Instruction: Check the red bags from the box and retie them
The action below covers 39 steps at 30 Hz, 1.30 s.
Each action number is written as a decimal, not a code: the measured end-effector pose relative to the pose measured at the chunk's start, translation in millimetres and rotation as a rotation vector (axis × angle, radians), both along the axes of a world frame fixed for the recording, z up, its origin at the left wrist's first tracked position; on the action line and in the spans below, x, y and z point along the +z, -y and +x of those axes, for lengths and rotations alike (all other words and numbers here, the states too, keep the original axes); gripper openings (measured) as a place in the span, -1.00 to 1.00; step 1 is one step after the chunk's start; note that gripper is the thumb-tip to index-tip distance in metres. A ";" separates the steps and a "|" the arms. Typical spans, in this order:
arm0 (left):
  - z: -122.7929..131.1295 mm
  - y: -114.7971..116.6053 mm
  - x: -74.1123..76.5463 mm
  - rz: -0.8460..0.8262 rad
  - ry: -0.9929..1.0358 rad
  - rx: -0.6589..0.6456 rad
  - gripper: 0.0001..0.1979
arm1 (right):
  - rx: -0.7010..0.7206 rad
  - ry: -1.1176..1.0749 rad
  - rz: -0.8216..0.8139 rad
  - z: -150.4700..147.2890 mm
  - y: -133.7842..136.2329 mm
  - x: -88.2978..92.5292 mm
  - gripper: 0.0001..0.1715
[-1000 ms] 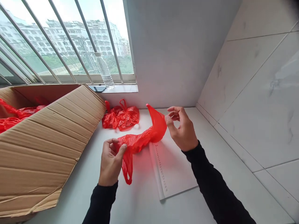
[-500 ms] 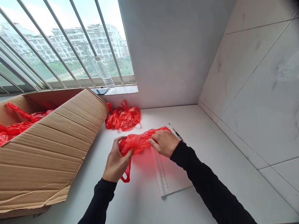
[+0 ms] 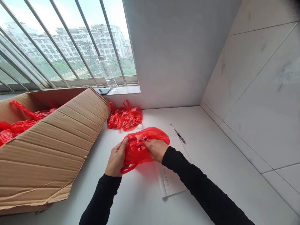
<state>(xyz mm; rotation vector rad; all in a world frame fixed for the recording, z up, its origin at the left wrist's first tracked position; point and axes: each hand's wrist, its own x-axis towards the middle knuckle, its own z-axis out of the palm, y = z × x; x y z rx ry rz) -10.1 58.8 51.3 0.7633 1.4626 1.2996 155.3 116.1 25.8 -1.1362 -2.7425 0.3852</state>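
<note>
A thin red plastic bag (image 3: 153, 134) is held up above the white table, its mouth spread wide. My left hand (image 3: 117, 157) is closed on its left side, thumb on top, with a handle loop hanging by the wrist. Into the mouth reaches my right hand (image 3: 156, 149), its fingers pinched together at small dark-and-red contents (image 3: 142, 141). What those contents are, I cannot make out. Under the bag lies an open notebook (image 3: 174, 182) with writing on its page, partly covered by the bag and my right arm. A pen (image 3: 178, 135) rests at its top.
At the left stands a large cardboard box (image 3: 53, 147) with several red bags (image 3: 23, 125) inside. Two tied red bags (image 3: 125, 117) sit by the back wall. A water bottle (image 3: 107, 75) and a phone (image 3: 103, 91) are on the windowsill; a tiled wall (image 3: 262, 93) bounds the right.
The bag has gone from bunched and stretched sideways to wide at the mouth. My right hand has moved left, into it, and the dark contents now show.
</note>
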 end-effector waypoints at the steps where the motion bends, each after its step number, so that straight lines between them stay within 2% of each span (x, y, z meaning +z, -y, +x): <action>1: -0.4 3.4 0.8 -0.006 0.011 0.001 -0.47 | 0.024 0.048 -0.034 -1.8 0.5 -3.8 -0.42; 5: -10.0 17.3 -0.9 -0.020 0.050 0.048 -0.49 | 0.089 0.109 -0.046 -9.5 9.1 -12.8 -0.24; 10: -20.8 32.0 -3.1 0.010 0.040 0.079 -0.52 | 0.156 0.138 -0.101 -21.4 20.8 -19.2 -0.33; 17: -23.1 37.2 -12.3 0.009 0.031 0.070 -0.53 | 0.049 0.132 -0.068 -33.8 22.4 -31.4 -0.19; 19: -25.1 36.5 -15.1 0.004 0.042 0.063 -0.53 | 0.044 0.131 -0.086 -33.1 25.1 -28.4 -0.24; 24: -31.8 36.2 -16.9 0.053 0.046 0.089 -0.55 | -0.003 0.145 -0.136 -28.8 29.8 -17.4 -0.55; 26: -32.0 37.3 -15.6 0.052 0.048 0.091 -0.57 | -0.034 0.134 -0.138 -29.5 28.6 -17.6 -0.52; 31: -27.7 39.2 -12.8 0.050 0.058 0.076 -0.58 | -0.116 0.118 -0.144 -28.0 23.5 -18.6 -0.28; 35: -26.8 38.3 -14.5 0.071 0.040 0.083 -0.58 | -0.124 0.130 -0.122 -15.7 23.0 -6.8 -0.36; 39: -25.1 38.1 -13.5 0.068 0.013 0.085 -0.57 | -0.132 0.211 -0.173 -8.0 22.1 1.5 -0.56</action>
